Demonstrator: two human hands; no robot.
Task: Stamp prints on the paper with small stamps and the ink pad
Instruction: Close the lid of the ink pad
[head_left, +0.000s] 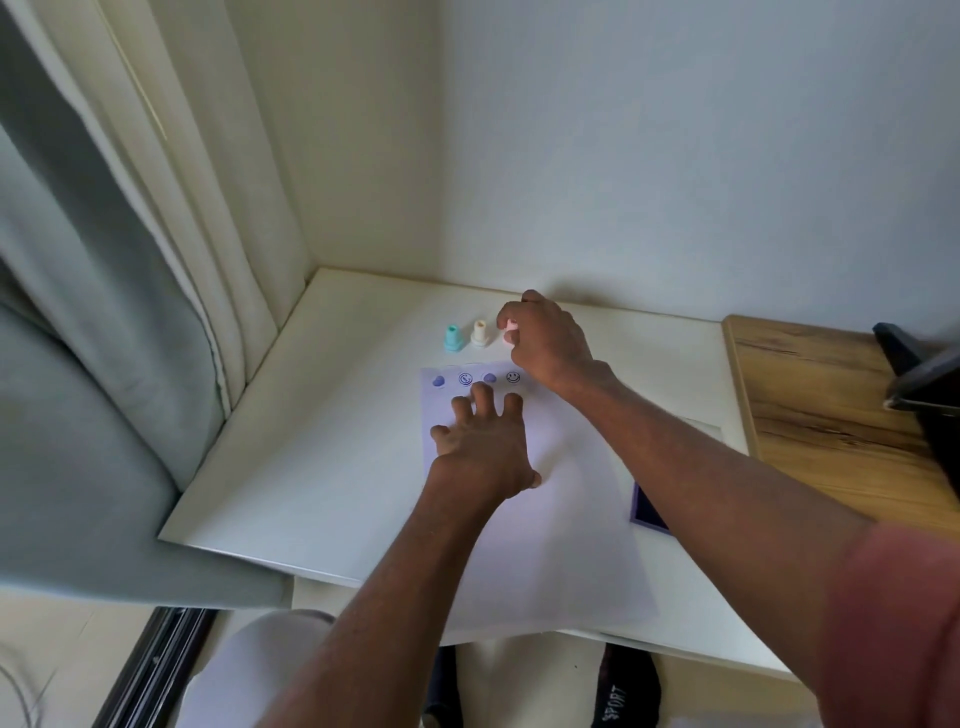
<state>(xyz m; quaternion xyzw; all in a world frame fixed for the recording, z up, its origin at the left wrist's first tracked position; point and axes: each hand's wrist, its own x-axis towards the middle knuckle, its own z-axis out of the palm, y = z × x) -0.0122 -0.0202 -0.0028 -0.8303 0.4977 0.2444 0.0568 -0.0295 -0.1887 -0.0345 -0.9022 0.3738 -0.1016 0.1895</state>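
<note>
Paper (545, 519) lies pinned under the flat, open left hand (480, 447). Beyond its far edge, the right hand (545, 343) pinches a pink stamp (511, 326); the ink pad (647, 506) sits right. If the left hand lifts, the paper may shift, smearing prints.

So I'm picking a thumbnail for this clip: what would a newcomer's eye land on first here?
Probably the two hands in the middle: the left hand spread flat on the white paper, the right hand closed on a pink stamp just beyond the sheet's far edge. Next, the row of four purple prints along that edge, two of them smiley faces, with a teal stamp and a cream stamp standing left of the right hand.
</note>
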